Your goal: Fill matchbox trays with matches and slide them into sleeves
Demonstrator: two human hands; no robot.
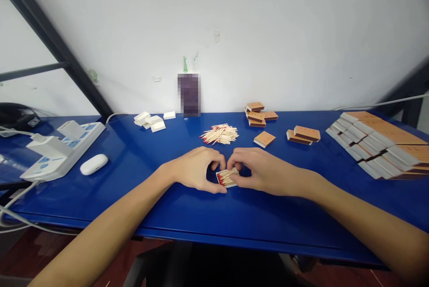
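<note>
A small white matchbox tray lies near the middle front of the desk with red-headed matches in it. My left hand curves round the tray's left end, thumb at the near side and index finger at the far side. At the right end, my right hand has its thumb and index finger closed over the matches' plain ends, partly hiding them. Just beyond both hands is a heap of loose matches.
White empty-looking trays sit at the back left. Orange matchbox sleeves are piled at the back, with a large stack of matchboxes on the right. A power strip and a white earbud case occupy the left.
</note>
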